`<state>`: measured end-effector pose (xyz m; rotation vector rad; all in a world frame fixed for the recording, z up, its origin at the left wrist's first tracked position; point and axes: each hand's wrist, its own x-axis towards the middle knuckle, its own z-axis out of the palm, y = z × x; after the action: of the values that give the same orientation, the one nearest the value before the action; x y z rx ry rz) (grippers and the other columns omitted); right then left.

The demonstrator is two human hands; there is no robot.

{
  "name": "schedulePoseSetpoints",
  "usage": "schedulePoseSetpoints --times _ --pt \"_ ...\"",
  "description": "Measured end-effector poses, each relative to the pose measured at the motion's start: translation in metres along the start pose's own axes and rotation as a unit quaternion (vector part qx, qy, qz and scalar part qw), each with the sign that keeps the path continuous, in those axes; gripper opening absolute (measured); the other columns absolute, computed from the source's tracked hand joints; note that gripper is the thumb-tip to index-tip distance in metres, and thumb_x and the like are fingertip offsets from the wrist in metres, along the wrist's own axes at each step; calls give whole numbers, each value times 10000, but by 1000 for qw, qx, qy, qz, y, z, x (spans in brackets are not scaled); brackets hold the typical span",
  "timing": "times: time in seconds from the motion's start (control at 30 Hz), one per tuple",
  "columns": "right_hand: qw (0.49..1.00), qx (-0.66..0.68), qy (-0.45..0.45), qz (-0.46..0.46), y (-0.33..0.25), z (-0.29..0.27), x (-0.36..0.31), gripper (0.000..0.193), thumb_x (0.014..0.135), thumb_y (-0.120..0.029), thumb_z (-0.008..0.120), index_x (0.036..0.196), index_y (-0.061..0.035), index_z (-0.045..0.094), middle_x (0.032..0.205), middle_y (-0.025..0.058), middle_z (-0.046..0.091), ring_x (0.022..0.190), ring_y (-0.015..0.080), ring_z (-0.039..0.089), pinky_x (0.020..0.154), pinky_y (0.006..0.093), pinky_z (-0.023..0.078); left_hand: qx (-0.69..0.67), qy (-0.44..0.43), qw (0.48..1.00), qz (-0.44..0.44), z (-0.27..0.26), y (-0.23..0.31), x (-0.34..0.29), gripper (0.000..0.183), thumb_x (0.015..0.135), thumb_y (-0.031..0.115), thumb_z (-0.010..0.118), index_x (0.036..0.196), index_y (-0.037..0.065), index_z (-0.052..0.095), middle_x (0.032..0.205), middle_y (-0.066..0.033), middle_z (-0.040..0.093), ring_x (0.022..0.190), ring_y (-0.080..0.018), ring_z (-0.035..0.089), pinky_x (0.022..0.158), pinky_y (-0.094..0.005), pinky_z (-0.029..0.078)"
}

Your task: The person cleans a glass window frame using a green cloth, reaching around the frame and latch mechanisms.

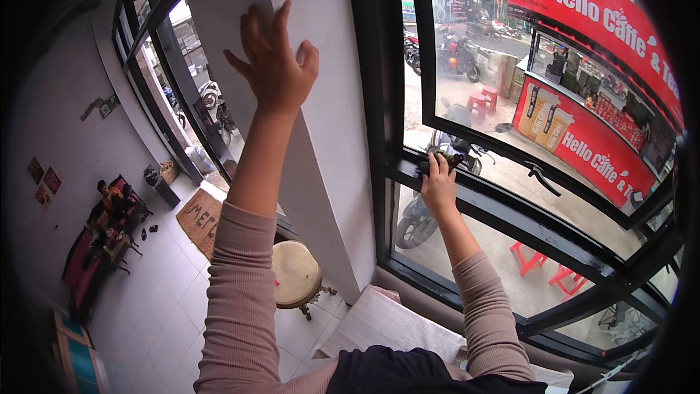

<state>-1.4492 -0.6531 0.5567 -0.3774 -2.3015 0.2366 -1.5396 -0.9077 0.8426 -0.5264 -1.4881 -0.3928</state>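
My left hand [275, 66] is raised in front of the white pillar [310, 95], with its fingers apart and slightly bent and nothing in them. Whether its fingertips touch the pillar I cannot tell. Lower and to the right, my right hand [439, 188] rests on the black window frame [496, 195]. Its fingers press over a small dark, crumpled bundle [455, 161], which looks like a cloth with a greenish patch. Above that hand, the glass window sash [467, 66] is tilted outward, with a black handle [543, 177] at its lower edge.
A round stool [295, 275] stands beside the pillar's foot. Below the window lies a pale cloth-covered surface [390, 328]. On the left are a doormat [200, 222], a seated person [113, 197] on a dark bench, and glass doors [171, 51]. Outside stand a red stall [583, 138] and motorcycles.
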Motion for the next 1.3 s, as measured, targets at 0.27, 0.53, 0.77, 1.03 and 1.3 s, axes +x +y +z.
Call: schedulePoseSetpoints --times 0.27,0.53,0.77,1.03,1.3 --pt "864 358 235 265 -106 75 61 413 855 -71 482 1243 56 416 1178 251 452 1093 382 473 938 414 385 -71 10 996 -48 4 -2 -4 662 765 230 584 1368 188 316 1397 -146 273 1319 -396 224 965 -708 172" --pt "851 359 382 -46 -172 -72 247 419 872 -77 456 1273 43 442 1203 227 441 1110 337 458 962 378 367 -101 9 993 -60 5 -5 -6 616 782 252 558 1353 181 341 1390 -136 300 1310 -353 265 978 -690 145" --pt "853 213 421 -224 -178 -193 381 317 867 -124 497 1166 -28 537 1185 201 540 1067 329 543 896 405 449 -143 34 987 -67 10 -6 -7 586 776 232 548 1339 228 385 1391 -144 323 1294 -367 296 973 -697 142" --pt "895 276 313 -157 -118 -49 206 386 789 -35 546 1175 -39 565 1160 194 554 1077 350 544 923 375 434 -154 44 984 -71 10 -4 -8 578 771 236 551 1326 220 391 1398 -128 329 1296 -354 298 982 -664 167" --pt "924 342 171 -22 -92 23 94 393 812 -38 521 1201 19 526 1216 210 523 1146 348 502 973 369 397 -153 49 984 -74 10 -1 -8 574 768 222 553 1319 216 395 1388 -125 340 1296 -335 302 992 -626 196"
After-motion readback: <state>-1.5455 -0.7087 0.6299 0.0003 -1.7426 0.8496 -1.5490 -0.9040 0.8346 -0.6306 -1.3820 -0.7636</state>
